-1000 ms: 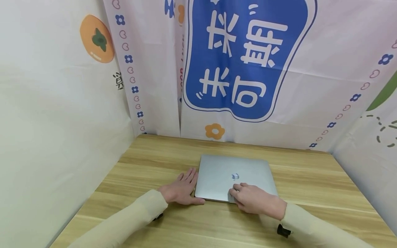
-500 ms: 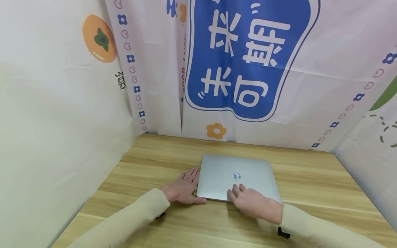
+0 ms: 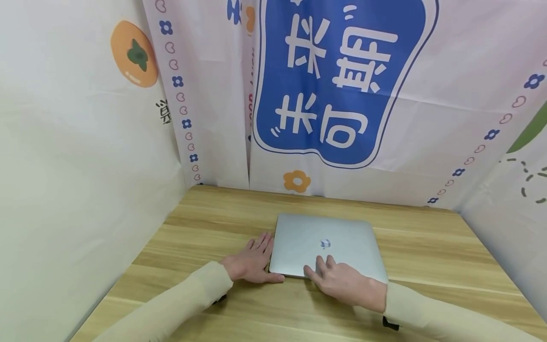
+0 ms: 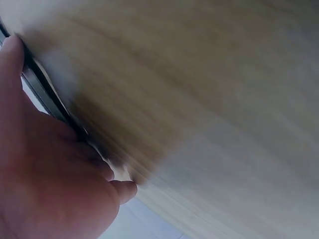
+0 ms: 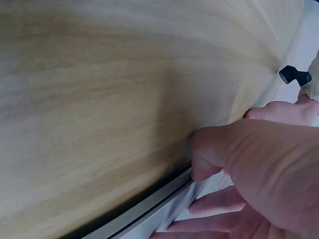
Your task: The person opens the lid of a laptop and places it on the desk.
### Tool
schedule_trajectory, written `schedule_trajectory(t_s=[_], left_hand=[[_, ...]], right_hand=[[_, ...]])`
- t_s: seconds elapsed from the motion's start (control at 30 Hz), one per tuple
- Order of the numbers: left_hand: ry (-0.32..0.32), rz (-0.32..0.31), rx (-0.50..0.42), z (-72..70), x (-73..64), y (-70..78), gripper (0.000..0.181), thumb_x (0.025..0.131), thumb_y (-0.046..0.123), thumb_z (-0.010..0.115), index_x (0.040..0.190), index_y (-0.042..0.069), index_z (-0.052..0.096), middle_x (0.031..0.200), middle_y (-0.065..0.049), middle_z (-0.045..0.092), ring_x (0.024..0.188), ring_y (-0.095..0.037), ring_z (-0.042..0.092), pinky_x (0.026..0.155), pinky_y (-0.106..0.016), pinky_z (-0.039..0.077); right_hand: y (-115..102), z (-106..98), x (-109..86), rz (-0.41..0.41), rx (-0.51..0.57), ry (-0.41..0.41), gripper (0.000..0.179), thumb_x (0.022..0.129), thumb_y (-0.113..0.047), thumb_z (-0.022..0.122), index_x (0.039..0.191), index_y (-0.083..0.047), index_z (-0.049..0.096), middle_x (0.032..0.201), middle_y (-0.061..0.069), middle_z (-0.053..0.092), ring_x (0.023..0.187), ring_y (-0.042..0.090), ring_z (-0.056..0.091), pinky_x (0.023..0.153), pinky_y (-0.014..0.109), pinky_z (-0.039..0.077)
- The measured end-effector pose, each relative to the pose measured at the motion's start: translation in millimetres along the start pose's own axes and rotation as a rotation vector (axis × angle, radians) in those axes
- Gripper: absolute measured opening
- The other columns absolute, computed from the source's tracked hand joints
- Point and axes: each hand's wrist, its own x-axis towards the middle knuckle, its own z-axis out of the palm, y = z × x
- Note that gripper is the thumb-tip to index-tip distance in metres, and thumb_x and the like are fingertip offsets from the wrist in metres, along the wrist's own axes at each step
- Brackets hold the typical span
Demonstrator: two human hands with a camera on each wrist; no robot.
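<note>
A closed silver laptop (image 3: 350, 232) lies flat on the wooden table, a small logo on its lid. My left hand (image 3: 252, 262) rests on the table against the laptop's left side, fingers extended and thumb along the front corner. My right hand (image 3: 339, 281) is at the front edge, its fingers spread over the lid. In the right wrist view, the thumb of my right hand (image 5: 269, 169) bends down at the laptop's front edge (image 5: 149, 208), and the other fingers reach across the lid. The left wrist view has my left hand (image 4: 55, 184) beside the laptop's dark edge (image 4: 46, 92).
The wooden table (image 3: 231, 209) meets a cloth-covered back wall (image 3: 222, 142) with a big blue printed panel (image 3: 295, 71). White cloth walls stand at the left (image 3: 77, 156) and right (image 3: 504, 209). Both sleeves are cream, with black wrist-worn parts below them.
My right hand has slid slightly left along the laptop's front edge, and its fingers have spread apart. The left hand and the laptop have stayed in place.
</note>
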Motion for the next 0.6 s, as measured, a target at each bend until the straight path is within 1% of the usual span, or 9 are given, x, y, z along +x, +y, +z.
schedule_trajectory(t_s=[0.1, 0.37, 0.5, 0.6], left_hand=[[0.000, -0.002, -0.012, -0.3, -1.2, -1.1, 0.117, 0.082, 0.086, 0.036, 0.157, 0.001, 0.006, 0.165, -0.017, 0.000, 0.154, -0.030, 0.000, 0.124, -0.052, 0.014], [-0.003, -0.009, 0.003, 0.3, -0.3, -0.6, 0.118, 0.081, 0.087, 0.034, 0.157, 0.002, 0.006, 0.166, -0.016, 0.000, 0.154, -0.029, 0.001, 0.124, -0.051, 0.014], [-0.005, -0.010, 0.004, -0.5, 0.2, -0.1, 0.117, 0.082, 0.087, 0.034, 0.157, 0.002, 0.006, 0.166, -0.016, 0.000, 0.154, -0.029, 0.001, 0.125, -0.051, 0.014], [-0.012, -0.011, 0.007, -1.5, 0.7, 0.2, 0.117, 0.081, 0.088, 0.033, 0.157, 0.003, 0.006, 0.166, -0.016, -0.001, 0.154, -0.029, 0.000, 0.125, -0.050, 0.014]], right_hand=[[0.3, -0.2, 0.0, -0.018, -0.028, 0.015, 0.054, 0.086, -0.011, 0.072, 0.136, -0.011, 0.051, 0.117, 0.018, 0.067, 0.088, 0.029, 0.071, 0.040, 0.019, 0.048], [2.8, 1.1, -4.5, -0.046, -0.107, 0.091, 0.055, 0.081, -0.013, 0.075, 0.131, -0.013, 0.054, 0.113, 0.014, 0.066, 0.084, 0.024, 0.069, 0.035, 0.016, 0.037], [3.9, 1.7, -5.2, -0.052, -0.104, 0.119, 0.053, 0.080, -0.011, 0.072, 0.130, -0.013, 0.055, 0.111, 0.014, 0.066, 0.081, 0.023, 0.068, 0.035, 0.016, 0.037], [5.0, 2.0, -5.7, -0.058, -0.099, 0.125, 0.054, 0.079, -0.011, 0.070, 0.131, -0.012, 0.055, 0.111, 0.014, 0.066, 0.080, 0.023, 0.067, 0.035, 0.016, 0.037]])
